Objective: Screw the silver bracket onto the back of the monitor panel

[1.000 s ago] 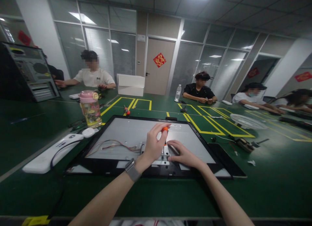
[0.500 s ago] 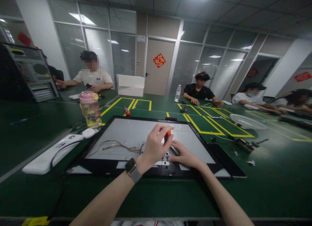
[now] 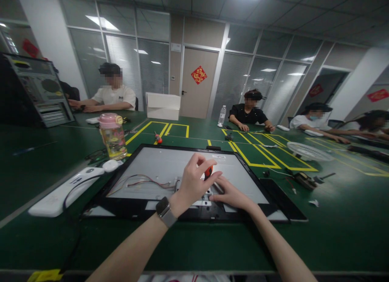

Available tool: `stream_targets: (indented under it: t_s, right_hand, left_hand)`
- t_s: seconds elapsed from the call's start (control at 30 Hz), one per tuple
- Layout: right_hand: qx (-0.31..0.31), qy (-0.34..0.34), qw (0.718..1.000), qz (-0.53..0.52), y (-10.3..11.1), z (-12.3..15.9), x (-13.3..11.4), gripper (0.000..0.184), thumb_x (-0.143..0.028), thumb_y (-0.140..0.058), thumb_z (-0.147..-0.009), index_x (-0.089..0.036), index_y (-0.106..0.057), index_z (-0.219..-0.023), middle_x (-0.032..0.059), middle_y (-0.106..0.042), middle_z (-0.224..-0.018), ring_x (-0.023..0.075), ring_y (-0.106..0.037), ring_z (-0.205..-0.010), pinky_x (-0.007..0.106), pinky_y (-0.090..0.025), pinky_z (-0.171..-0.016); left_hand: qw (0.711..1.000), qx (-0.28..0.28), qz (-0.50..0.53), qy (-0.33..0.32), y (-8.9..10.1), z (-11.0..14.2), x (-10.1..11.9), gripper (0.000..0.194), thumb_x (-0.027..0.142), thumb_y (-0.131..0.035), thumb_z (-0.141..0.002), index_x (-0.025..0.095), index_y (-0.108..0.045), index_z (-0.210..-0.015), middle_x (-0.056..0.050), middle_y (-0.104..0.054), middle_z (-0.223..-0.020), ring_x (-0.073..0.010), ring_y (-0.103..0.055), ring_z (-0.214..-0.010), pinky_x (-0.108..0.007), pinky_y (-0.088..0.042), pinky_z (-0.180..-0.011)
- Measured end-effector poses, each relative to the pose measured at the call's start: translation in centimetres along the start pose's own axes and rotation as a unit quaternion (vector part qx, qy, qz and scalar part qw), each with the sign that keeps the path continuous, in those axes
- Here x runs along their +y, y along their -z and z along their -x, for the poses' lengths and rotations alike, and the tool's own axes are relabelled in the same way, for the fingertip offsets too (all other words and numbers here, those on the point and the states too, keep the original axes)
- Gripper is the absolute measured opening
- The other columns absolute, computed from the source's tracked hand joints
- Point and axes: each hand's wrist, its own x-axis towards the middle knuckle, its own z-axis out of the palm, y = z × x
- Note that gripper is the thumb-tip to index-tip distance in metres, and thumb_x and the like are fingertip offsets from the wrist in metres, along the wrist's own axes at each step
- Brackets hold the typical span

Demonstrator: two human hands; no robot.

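My left hand (image 3: 195,180), with a watch on its wrist, has its fingers and thumb around the orange-and-black handle of a screwdriver (image 3: 208,172). The screwdriver stands over a small metal bracket (image 3: 204,202) on a grey flat display panel (image 3: 243,180) with a black frame. Close beside it, my right hand (image 3: 232,195) rests low on the panel with thumb and bent fingers at the bracket's right side. What those fingers grip is hidden, as is the screwdriver's tip. Thin wires (image 3: 142,180) run left from the bracket.
Left of the panel are a white power bank-like slab (image 3: 65,193), a pink-lidded bottle (image 3: 112,138) and a cable. A black slab (image 3: 284,199) touches the right side. An opened computer case (image 3: 42,91) stands far left. Several people sit across the green table (image 3: 194,245).
The fingers and thumb of my left hand have shifted around the screwdriver handle, with the thumb now further right. My right hand stays in place. Across the table, a person at left has moved their hands.
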Motion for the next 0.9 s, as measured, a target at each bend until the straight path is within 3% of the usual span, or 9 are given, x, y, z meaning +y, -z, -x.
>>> stream_targets:
  t_s: [0.13,0.33,0.53,0.77,0.9]
  right_hand:
    - [0.0,0.001,1.0,-0.001,0.0,0.0,-0.1,0.065,-0.052,-0.073,-0.077,-0.02,-0.055,-0.131,0.0128,-0.049,-0.14,0.0323,-0.043,-0.131,0.048,-0.031,-0.113]
    - [0.0,0.005,1.0,-0.008,0.1,0.1,-0.4,0.062,-0.05,-0.073,-0.078,-0.02,-0.056,-0.129,0.0125,-0.052,-0.135,0.0301,-0.047,-0.127,0.046,-0.035,-0.111]
    - [-0.004,-0.004,1.0,-0.004,0.1,0.0,-0.5,0.064,-0.053,-0.072,-0.077,-0.019,-0.055,-0.129,0.0137,-0.049,-0.137,0.031,-0.044,-0.13,0.048,-0.032,-0.113]
    - [-0.009,-0.01,1.0,-0.006,0.2,0.1,-0.5,0.065,-0.054,-0.072,-0.077,-0.02,-0.055,-0.13,0.0127,-0.049,-0.138,0.0312,-0.043,-0.13,0.048,-0.031,-0.114]
    - [-0.009,-0.011,1.0,-0.006,0.2,0.1,-0.5,0.064,-0.054,-0.071,-0.078,-0.02,-0.055,-0.13,0.0126,-0.049,-0.138,0.031,-0.043,-0.13,0.047,-0.031,-0.114]
  left_hand:
    - [0.998,0.033,0.047,0.032,0.2,-0.3,0.4,0.011,0.029,-0.064,-0.087,0.021,-0.069,-0.093,-0.002,-0.049,-0.086,-0.0148,-0.053,-0.08,-0.028,-0.047,-0.074]
    - [0.98,-0.014,0.175,0.093,0.4,-0.6,1.1,0.03,0.014,-0.041,-0.096,0.02,-0.068,-0.106,-0.006,-0.063,-0.096,-0.0163,-0.06,-0.093,-0.03,-0.047,-0.083]
    - [0.972,0.038,0.169,0.161,0.0,-0.8,0.5,0.011,0.022,-0.066,-0.083,0.022,-0.074,-0.09,-0.003,-0.054,-0.088,-0.0153,-0.057,-0.085,-0.03,-0.047,-0.083]
    - [0.944,0.004,0.229,0.239,0.1,-1.1,-0.4,0.028,0.016,-0.046,-0.091,0.02,-0.069,-0.107,-0.005,-0.063,-0.092,-0.016,-0.06,-0.088,-0.029,-0.047,-0.082]
    - [0.95,0.018,0.218,0.225,0.1,-0.9,-0.1,0.018,0.022,-0.054,-0.089,0.019,-0.071,-0.094,-0.005,-0.061,-0.092,-0.0153,-0.059,-0.086,-0.028,-0.046,-0.081]
